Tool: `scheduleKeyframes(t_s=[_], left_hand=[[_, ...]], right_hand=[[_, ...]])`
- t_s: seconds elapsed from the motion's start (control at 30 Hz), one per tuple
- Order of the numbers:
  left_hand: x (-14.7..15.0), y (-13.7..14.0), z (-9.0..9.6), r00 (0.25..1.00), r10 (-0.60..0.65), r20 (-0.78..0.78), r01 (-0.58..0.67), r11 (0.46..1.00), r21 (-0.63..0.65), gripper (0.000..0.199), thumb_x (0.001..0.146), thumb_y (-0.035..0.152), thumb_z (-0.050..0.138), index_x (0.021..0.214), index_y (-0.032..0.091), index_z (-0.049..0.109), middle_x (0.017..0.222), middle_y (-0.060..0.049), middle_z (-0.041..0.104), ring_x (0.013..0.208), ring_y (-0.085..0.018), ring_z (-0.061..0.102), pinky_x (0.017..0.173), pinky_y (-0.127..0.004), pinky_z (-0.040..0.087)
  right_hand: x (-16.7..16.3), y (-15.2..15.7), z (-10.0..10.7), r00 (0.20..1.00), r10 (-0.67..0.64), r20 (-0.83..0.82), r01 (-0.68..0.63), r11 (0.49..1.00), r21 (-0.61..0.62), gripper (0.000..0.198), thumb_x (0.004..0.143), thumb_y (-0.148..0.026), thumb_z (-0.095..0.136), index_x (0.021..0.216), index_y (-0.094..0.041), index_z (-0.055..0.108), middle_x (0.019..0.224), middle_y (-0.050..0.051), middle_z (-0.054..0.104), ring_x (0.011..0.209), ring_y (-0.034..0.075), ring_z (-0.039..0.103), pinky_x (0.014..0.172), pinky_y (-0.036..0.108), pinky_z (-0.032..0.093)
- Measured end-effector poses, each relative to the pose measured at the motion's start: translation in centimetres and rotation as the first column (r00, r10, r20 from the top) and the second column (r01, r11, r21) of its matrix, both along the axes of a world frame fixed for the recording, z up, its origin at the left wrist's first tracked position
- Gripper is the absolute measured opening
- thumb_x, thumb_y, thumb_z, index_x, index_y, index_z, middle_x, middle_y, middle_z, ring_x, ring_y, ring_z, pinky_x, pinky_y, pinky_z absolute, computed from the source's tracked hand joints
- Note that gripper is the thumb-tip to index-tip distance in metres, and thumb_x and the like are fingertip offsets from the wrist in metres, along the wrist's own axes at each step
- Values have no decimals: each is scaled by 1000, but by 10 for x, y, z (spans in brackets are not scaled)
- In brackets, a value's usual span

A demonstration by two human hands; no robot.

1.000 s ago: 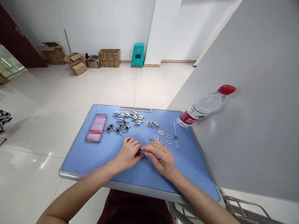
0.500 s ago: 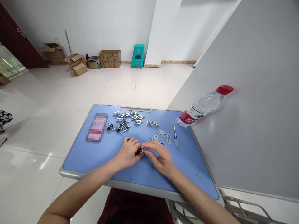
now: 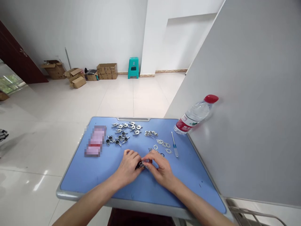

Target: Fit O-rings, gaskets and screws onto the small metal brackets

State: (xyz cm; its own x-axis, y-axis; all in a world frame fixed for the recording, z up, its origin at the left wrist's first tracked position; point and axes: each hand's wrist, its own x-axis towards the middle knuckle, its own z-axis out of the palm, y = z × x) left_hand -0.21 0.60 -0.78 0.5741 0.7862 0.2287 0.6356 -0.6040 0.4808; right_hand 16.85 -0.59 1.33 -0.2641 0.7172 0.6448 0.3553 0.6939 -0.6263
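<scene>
Near the front middle of the blue table, my left hand [image 3: 128,165] is closed around a small metal-and-black part [image 3: 140,164], which its fingers mostly hide. My right hand [image 3: 161,166] pinches at the same part from the right, thumb and fingertips pressed together; any separate piece between them is too small to make out. Just beyond my right fingers lie small metal bits [image 3: 150,150] and a dark ring [image 3: 162,154]. Flat oval metal plates [image 3: 166,145] with holes are spread behind that hand.
Metal brackets [image 3: 133,126], black-centred metal parts [image 3: 117,142] and small metal levers [image 3: 151,133] lie farther back. A screwdriver [image 3: 175,146] and a water bottle [image 3: 194,117] are at the right. A blurred pink item [image 3: 96,141] lies left on the blue table [image 3: 91,175], beside a grey partition [image 3: 254,110].
The view has tilted up a little, so everything sits lower in the picture. Both hands stay together on the part, with only slight finger movement.
</scene>
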Motion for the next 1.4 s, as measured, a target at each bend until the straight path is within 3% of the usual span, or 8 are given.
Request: scheduleKeyframes(t_s=[0.23,0.37,0.53,0.77,1.4], left_hand=[[1,-1,1,1000,7,7,-7,1000,4,4,88,19,58,86,19,55,82,-1,60,81,-19,52,82,-37,36],[1,-1,-1,1000,13,26,-14,1000,26,6,86,18,61,87,19,55,81,-1,60,80,-19,52,82,-37,37],[1,0,-4,998,37,41,-39,998,42,7,82,13,57,81,19,54,80,-1,59,79,-19,52,83,-38,37],[0,-2,0,1000,18,3,-18,999,29,6,85,17,60,88,19,55,81,-1,60,80,-19,52,84,-38,37],[0,-3,-2,1000,20,-4,-19,997,72,7,86,20,61,90,19,55,83,-1,60,81,-20,53,82,-37,37]], right_hand=[[-2,2,-1,999,-36,-14,37,999,30,6,93,-22,52,90,-22,57,70,0,61,59,13,53,58,26,46],[-1,4,-2,999,-32,-14,34,990,139,18,93,-17,51,109,-22,58,79,2,67,64,14,57,61,27,49],[-1,4,1,993,72,98,-92,973,213,34,93,-9,43,124,-19,53,90,8,68,75,18,60,65,31,49],[-2,4,4,996,-11,86,1,993,116,20,96,-14,41,102,-22,59,74,3,62,65,16,54,62,30,45],[-3,1,3,996,-58,64,50,990,130,14,94,-15,46,93,-22,58,72,2,61,64,16,55,59,29,45]])
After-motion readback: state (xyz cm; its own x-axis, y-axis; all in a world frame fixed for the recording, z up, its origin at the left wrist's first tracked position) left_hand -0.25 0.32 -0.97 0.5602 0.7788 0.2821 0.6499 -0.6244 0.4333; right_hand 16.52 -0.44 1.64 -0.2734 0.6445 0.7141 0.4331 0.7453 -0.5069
